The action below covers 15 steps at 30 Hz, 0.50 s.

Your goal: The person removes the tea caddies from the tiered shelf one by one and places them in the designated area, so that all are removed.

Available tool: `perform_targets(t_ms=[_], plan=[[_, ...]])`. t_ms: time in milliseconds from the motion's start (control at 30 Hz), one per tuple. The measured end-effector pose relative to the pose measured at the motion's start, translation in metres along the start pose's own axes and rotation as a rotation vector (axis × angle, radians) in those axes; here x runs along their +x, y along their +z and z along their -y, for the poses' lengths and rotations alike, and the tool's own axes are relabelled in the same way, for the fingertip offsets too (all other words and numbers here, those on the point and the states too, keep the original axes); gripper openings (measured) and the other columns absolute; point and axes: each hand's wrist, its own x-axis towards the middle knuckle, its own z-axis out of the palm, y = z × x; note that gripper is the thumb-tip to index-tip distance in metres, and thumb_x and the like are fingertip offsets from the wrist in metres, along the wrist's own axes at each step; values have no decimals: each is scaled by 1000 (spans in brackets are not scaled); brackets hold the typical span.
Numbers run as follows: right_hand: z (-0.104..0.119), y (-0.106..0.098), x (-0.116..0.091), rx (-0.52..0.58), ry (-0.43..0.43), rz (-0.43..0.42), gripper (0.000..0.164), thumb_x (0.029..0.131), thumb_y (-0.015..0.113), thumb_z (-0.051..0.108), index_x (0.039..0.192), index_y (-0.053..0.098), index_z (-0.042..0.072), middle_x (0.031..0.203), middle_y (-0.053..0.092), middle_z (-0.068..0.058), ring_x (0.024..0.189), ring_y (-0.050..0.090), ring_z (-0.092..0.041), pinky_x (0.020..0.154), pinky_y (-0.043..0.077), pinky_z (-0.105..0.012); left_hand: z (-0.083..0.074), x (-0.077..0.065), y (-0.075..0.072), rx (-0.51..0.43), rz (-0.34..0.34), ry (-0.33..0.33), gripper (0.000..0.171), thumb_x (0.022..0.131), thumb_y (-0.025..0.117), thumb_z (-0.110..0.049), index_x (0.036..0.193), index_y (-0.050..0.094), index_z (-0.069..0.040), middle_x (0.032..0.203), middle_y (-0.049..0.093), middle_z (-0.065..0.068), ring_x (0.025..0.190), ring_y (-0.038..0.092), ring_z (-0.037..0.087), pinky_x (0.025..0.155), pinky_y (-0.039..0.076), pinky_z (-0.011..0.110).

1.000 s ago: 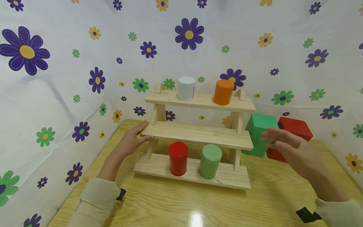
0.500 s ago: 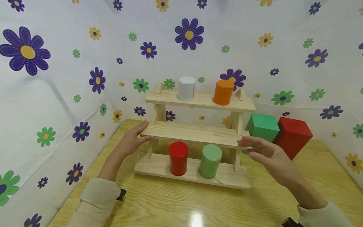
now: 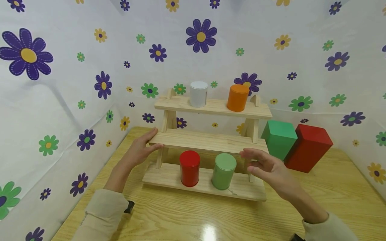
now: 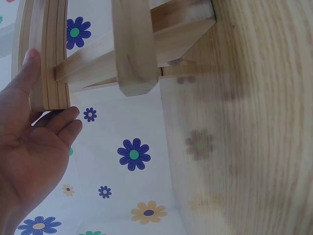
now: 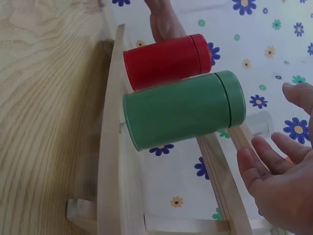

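A three-step wooden display shelf (image 3: 208, 142) stands on the table. My left hand (image 3: 139, 147) holds the left end of its middle board; in the left wrist view the thumb and fingers (image 4: 61, 122) lie on opposite sides of the board end. My right hand (image 3: 269, 170), holding nothing, hovers in front of the shelf's right side with fingers loosely bent. Closest to it is a light green canister (image 3: 223, 172), upright on the bottom board and apart from the fingertips. To its left stands a red canister (image 3: 189, 169). The top board bears a white canister (image 3: 198, 94) and an orange canister (image 3: 238, 98).
A green box (image 3: 278, 137) and a red box (image 3: 312, 147) stand side by side on the table (image 3: 181, 217), right of the shelf. A flower-patterned white cloth (image 3: 241, 26) encloses the back and sides.
My right hand has moved left, from in front of the boxes to the shelf's right end near the light green canister. The left hand, shelf and canisters have stayed put.
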Motion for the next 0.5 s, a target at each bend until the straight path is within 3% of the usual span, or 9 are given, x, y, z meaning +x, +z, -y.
perform_targets(t_ms=[167,300,500], plan=[[-3,8,3,-27,-1,-12,48,102,60,-3,148,47,-4,141,59,-13,127,59,-11,98,54,-23,0,0,0,-7,-1,8,83,98,72,-36,161,30,-3,168,24,17,153,26,38,121,30,52],[-5,14,6,-39,-12,7,50,101,61,-3,149,46,-4,143,54,-24,121,63,-19,97,56,-26,0,0,1,-12,-2,9,83,98,72,-35,161,30,-3,168,24,18,153,25,38,121,30,52],[-8,23,8,-61,10,23,56,99,67,1,151,46,0,147,53,-19,117,67,-25,96,57,-28,0,0,0,-17,0,4,83,98,72,-35,162,29,-4,168,24,17,153,25,38,121,30,52]])
